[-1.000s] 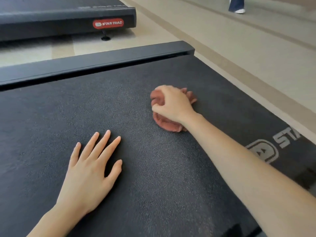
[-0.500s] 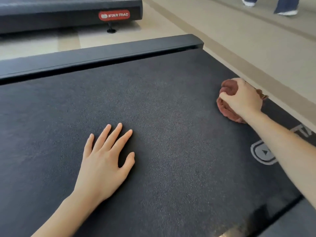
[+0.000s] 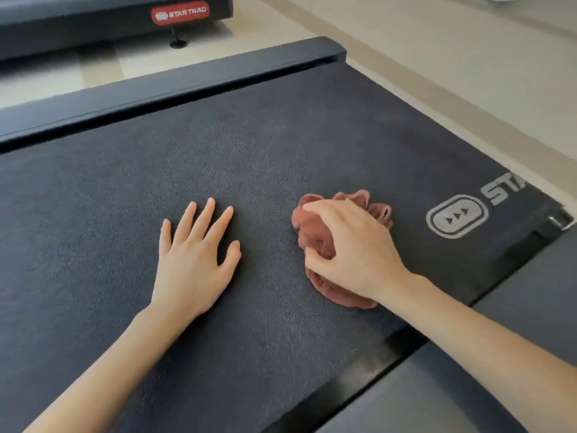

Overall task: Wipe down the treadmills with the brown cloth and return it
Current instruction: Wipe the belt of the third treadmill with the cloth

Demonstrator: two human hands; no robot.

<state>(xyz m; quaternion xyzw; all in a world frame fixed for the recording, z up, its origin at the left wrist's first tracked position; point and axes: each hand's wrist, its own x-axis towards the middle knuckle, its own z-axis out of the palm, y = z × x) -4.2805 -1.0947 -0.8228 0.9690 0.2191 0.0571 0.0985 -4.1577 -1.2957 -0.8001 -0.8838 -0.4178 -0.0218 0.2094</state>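
Observation:
A bunched brown cloth (image 3: 315,232) lies on the black belt of the treadmill (image 3: 249,145) in front of me. My right hand (image 3: 352,254) covers the cloth and grips it with curled fingers, pressing it onto the belt. My left hand (image 3: 193,260) lies flat on the belt to the left of the cloth, fingers spread and straight, holding nothing. A grey logo (image 3: 457,217) is printed on the belt to the right of the cloth.
A black side rail (image 3: 175,85) borders the belt's far side and a grey rail (image 3: 468,385) its near right side. A second treadmill (image 3: 103,23) with a red label stands beyond a strip of pale floor (image 3: 437,57).
My right hand slid the cloth out toward the belt's right edge, then back left and nearer to me. The left hand stayed flat on the belt.

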